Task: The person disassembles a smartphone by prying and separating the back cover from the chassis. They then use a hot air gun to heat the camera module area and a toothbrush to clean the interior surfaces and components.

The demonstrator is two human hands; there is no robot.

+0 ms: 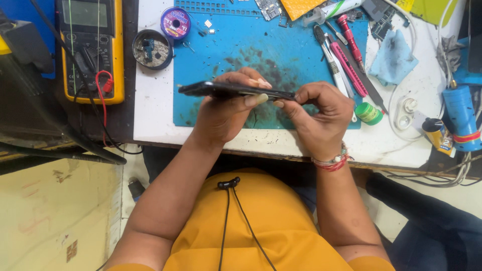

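A black smartphone (211, 89) is held edge-on and level above a blue work mat (281, 45). My left hand (226, 108) grips it from below, thumb lying along its near edge and fingers curled over the top. My right hand (316, 113) pinches the phone's right end between thumb and fingertips. Both hands hover over the near edge of the white bench (150, 115).
A yellow multimeter (90, 47) with red and black leads lies at the left. A round tin (152, 48) and a purple wire spool (175, 22) sit behind the phone. Screwdrivers and tweezers (346, 60), a blue cloth (394, 57), a green cap (369, 113) and a blue cylinder (459, 118) lie at the right.
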